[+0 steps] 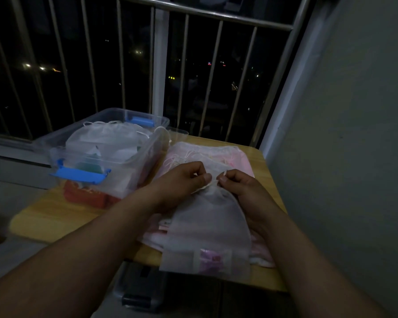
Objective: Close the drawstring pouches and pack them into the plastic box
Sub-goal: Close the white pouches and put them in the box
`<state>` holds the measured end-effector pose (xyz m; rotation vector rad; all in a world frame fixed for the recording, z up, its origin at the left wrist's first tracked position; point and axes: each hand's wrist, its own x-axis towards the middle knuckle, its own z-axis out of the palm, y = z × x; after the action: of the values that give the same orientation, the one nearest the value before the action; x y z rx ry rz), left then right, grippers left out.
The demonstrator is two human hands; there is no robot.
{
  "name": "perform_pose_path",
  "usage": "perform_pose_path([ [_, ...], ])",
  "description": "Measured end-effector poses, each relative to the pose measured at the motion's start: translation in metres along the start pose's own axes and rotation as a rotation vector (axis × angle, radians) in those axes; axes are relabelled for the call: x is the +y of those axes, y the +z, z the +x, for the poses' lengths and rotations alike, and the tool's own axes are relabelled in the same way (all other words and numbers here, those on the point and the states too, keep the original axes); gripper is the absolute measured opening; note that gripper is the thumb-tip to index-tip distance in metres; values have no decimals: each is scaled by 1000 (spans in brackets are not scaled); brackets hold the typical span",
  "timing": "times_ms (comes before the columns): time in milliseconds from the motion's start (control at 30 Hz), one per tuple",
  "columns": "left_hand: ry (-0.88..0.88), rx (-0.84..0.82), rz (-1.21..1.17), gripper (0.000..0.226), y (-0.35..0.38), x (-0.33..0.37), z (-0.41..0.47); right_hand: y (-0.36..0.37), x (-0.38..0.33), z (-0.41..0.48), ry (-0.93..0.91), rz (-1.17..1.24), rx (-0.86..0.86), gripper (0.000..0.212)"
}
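**Drawstring pouch pinched at its neck**

Lies on pink pouches on the wooden table, long-ways from the bunched neck, far end, to the near edge. Looks thin, soft, white, see-through. Pinched at the neck by the left hand, cord by the right hand. Off to the left, nearer the left hand: hard clear plastic box, white pouches inside.

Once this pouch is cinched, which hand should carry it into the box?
Probably the left hand: it pinches the pouch on the side nearest the open plastic box, while the right hand would have to cross over the left.
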<state>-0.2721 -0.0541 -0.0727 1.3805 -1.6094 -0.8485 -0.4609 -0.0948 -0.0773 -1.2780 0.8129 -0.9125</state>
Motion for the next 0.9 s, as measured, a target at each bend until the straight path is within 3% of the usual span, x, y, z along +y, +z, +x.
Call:
perform_pose_path([
  [267,-100,101,-18,25,3,-4,4,-8,6,1,-109,-205,63,14],
  [433,-145,126,-96,27,3,-10,4,-8,5,-2,-150,-202,70,16],
  [733,-134,138,-31,30,5,-4,-3,-11,9,-1,-147,-250,149,19],
  [900,-210,22,-261,40,10,7,-7,-16,12,1,-145,-278,183,15],
])
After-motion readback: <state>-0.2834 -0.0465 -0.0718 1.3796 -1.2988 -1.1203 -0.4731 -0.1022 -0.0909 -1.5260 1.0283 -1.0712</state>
